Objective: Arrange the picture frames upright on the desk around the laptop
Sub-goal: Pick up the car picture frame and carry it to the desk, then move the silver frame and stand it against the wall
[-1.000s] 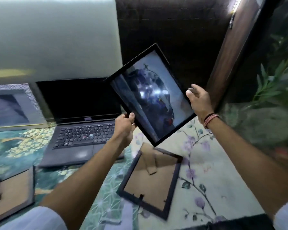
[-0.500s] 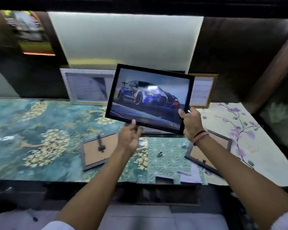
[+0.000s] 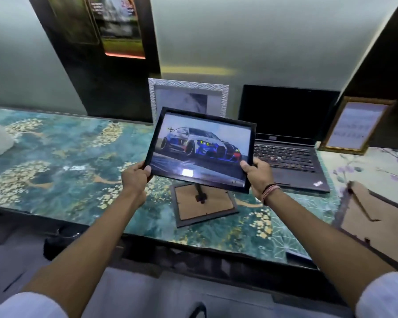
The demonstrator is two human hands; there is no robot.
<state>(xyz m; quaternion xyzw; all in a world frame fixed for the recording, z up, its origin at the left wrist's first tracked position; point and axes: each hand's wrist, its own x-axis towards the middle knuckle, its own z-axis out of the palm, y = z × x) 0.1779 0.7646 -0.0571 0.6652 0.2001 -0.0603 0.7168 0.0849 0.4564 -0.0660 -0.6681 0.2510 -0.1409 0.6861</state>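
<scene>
Car frame [image 3: 200, 149]: held in the air between my two hands, picture facing me, tilted slightly; carried so I can pick a standing spot.
Left hand [image 3: 136, 177]: clenched on the frame's lower left corner, thumb on the front.
Right hand [image 3: 259, 174]: grasping the lower right corner, thumb on the front; two hands keep it level.
Laptop [image 3: 287, 143]: open, just beyond my right hand, the centre of the arrangement.
Silver frame [image 3: 189, 97]: upright beyond my hands against the wall, left of the laptop; already placed, I judge.
Gold frame [image 3: 356, 126]: upright, far to the right of my right hand, past the laptop; leans back on the wall.
Face-down frame [image 3: 205, 204]: flat on the worktop [image 3: 55, 161] just below my hands, stand showing; not yet stood up.
Second face-down frame [image 3: 375, 223]: flat, right of my right forearm, at the worktop's edge; also waiting.
Step, by my guess: setting the car frame upright near the laptop.
</scene>
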